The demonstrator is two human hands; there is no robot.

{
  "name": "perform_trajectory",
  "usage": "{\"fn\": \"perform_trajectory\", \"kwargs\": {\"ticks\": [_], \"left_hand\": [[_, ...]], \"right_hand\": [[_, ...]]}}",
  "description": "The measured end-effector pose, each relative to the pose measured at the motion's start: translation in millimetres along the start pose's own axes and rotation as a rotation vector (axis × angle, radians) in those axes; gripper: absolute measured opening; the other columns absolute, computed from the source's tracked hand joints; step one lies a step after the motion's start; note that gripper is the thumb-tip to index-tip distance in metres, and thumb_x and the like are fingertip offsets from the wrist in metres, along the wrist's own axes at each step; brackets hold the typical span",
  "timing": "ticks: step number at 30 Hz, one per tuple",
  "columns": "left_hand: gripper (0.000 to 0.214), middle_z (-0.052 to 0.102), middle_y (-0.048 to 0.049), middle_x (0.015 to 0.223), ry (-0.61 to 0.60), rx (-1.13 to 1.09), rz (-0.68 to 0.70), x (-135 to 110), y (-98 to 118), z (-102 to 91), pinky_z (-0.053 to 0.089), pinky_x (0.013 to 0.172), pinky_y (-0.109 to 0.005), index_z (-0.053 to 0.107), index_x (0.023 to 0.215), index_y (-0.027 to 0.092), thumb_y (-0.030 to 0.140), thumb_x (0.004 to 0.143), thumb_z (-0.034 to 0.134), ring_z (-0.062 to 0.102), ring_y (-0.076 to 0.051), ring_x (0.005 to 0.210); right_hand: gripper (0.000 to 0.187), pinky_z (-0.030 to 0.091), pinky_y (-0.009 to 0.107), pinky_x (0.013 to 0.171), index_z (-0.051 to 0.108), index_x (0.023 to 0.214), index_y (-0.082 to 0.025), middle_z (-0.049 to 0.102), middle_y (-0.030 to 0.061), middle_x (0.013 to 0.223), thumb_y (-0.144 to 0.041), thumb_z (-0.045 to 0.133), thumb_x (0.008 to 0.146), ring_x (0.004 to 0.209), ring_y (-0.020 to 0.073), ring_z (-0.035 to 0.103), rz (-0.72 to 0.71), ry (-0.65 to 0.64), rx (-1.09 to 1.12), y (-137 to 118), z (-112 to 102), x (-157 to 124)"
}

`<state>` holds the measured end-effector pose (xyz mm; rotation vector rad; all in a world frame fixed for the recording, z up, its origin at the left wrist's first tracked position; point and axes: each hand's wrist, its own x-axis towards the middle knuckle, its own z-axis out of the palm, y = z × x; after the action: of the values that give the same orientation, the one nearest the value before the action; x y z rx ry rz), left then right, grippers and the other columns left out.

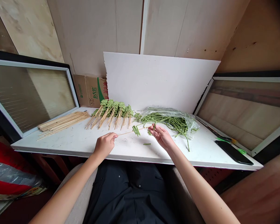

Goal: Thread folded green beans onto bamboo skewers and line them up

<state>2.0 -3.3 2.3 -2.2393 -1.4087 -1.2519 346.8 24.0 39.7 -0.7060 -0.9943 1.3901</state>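
Note:
My left hand (105, 144) is closed in a pinch on the near end of a thin bamboo skewer (126, 133) that points right across the white table (70, 141). A few short green bean pieces (136, 130) are threaded side by side on the skewer. My right hand (160, 135) is closed on a green bean piece (154, 126) beside the skewer's far tip. One cut bean piece (147, 144) lies loose on the table between my hands.
A pile of finished bean skewers (112, 112) lies behind my left hand, and bare skewers (63, 123) lie further left. A plastic bag of long green beans (175, 121) sits to the right. A black phone (233, 151) rests near the right edge. A cardboard box (90, 91) stands at the back.

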Motion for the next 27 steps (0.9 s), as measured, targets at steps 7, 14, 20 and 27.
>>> {"fn": "perform_trajectory", "kwargs": {"ticks": [7,14,20,27], "left_hand": [[0.028,0.081,-0.0012,0.084,0.017,0.008,0.003,0.7,-0.2,-1.3,0.054,0.065,-0.027,0.076,0.091,0.023,0.009,0.088,0.052,0.076,-0.020,0.075],[0.033,0.082,-0.0011,0.089,0.040,0.018,0.019,4.1,6.4,-8.3,0.057,0.068,-0.027,0.077,0.091,0.023,0.004,0.084,0.051,0.077,-0.020,0.079],[0.038,0.083,-0.0011,0.092,0.078,0.060,0.055,8.2,6.4,-18.2,0.057,0.069,-0.026,0.079,0.091,0.023,0.000,0.081,0.052,0.077,-0.020,0.081],[0.040,0.082,0.0000,0.086,0.136,0.051,0.112,10.2,4.7,-21.6,0.055,0.068,-0.026,0.078,0.089,0.023,-0.004,0.078,0.049,0.077,-0.020,0.079]], "right_hand": [[0.036,0.059,0.039,0.104,0.083,0.088,-0.021,0.082,0.0091,0.103,-0.053,0.093,0.076,0.109,0.0258,0.076,-0.128,-0.005,-0.113,-2.5,2.5,-3.2],[0.036,0.059,0.045,0.105,0.085,0.089,-0.023,0.082,0.0103,0.100,-0.058,0.088,0.081,0.109,0.0302,0.077,-0.210,-0.015,-0.219,-14.9,8.6,-8.7],[0.037,0.060,0.045,0.101,0.085,0.090,-0.023,0.082,0.0103,0.098,-0.059,0.086,0.082,0.106,0.0316,0.077,-0.234,-0.031,-0.285,-17.7,12.5,-12.9],[0.040,0.062,0.044,0.095,0.084,0.093,-0.023,0.080,0.0093,0.094,-0.062,0.085,0.082,0.100,0.0293,0.077,-0.220,-0.035,-0.325,-18.7,13.0,-13.9]]}}
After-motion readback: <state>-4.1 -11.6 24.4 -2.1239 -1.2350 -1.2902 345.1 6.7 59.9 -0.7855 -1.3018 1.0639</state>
